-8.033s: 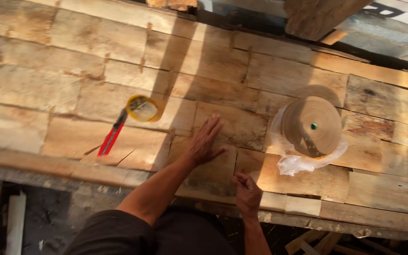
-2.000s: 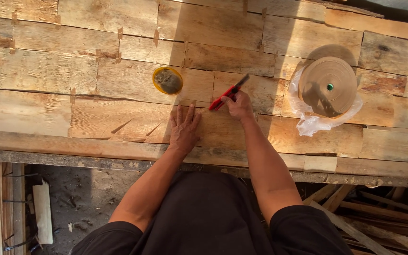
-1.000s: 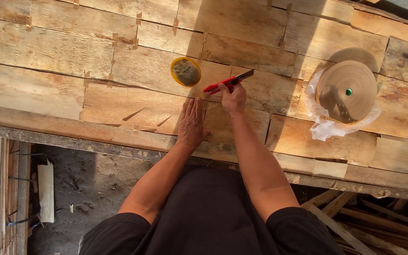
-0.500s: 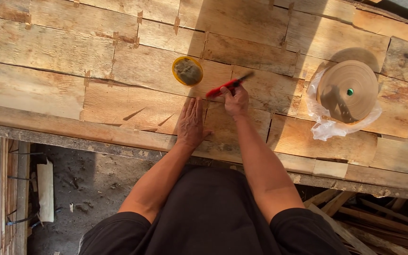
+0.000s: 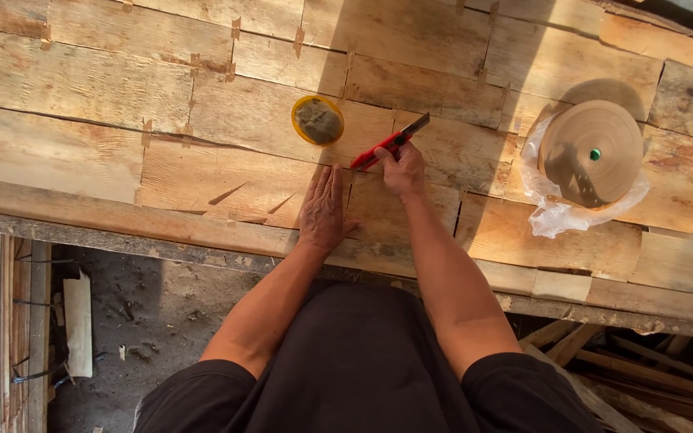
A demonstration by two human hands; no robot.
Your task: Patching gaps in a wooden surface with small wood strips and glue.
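The left hand (image 5: pixel 322 210) lies flat and open, palm down, fingers straight and close together, pressing on the rough table of pale wooden planks (image 5: pixel 82 152) near its front edge. Just to its right, the right hand (image 5: pixel 401 167) is closed in a grip around the red-handled utility knife with a dark blade end (image 5: pixel 389 143). The knife slants up and to the right from the fist, its lower end near the left hand's fingertips and close to the plank surface; whether it touches the wood cannot be told. The two hands sit side by side, nearly touching.

Just beyond the left hand's fingertips a small round yellow-rimmed container with grey contents (image 5: pixel 318 120) rests on the planks, apart from both hands. Well off to the right stands a large roll of tan paper tape with a green centre (image 5: pixel 590 152), sitting on crumpled clear plastic wrap (image 5: pixel 553 216).
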